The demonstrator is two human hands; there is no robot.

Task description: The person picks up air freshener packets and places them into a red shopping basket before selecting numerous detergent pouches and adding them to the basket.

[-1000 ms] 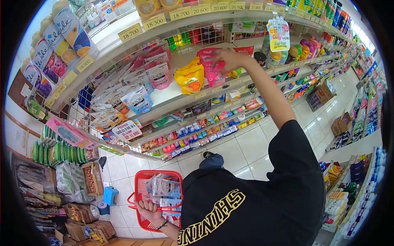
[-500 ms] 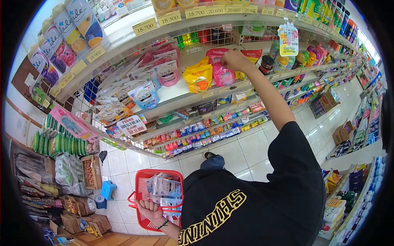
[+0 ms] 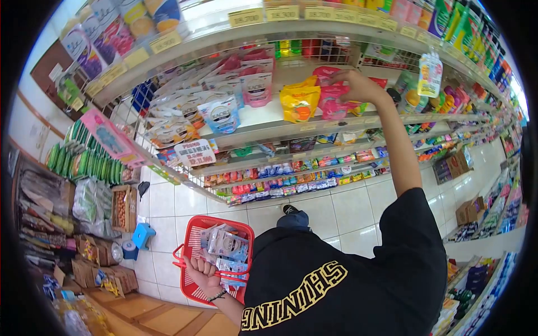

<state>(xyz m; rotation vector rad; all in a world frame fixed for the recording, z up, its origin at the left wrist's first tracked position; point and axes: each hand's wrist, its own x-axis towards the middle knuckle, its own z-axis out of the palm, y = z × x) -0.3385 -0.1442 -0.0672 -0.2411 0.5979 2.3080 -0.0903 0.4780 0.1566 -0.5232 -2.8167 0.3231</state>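
Observation:
My right hand [image 3: 358, 87] is raised to the upper shelf [image 3: 263, 126] and closes on a pink pouch [image 3: 332, 101] that stands beside a yellow pouch [image 3: 300, 102]. Down at my side, my left hand [image 3: 203, 273] grips the handles of a red shopping basket [image 3: 193, 246]. Several white and blue packets [image 3: 227, 246] lie in the basket. My black shirt with yellow lettering fills the lower middle of the view.
White and pink hanging pouches [image 3: 224, 109] fill the shelf's left part, with price tags along the shelf edges. Lower shelves [image 3: 291, 179] carry rows of small packets. A small blue stool [image 3: 141, 235] and cardboard boxes [image 3: 123, 208] sit on the tiled floor at left.
My view has swung left and down, so the shelf sits further right in the picture. My right hand stays on the pink pouch. The basket hand has not shifted.

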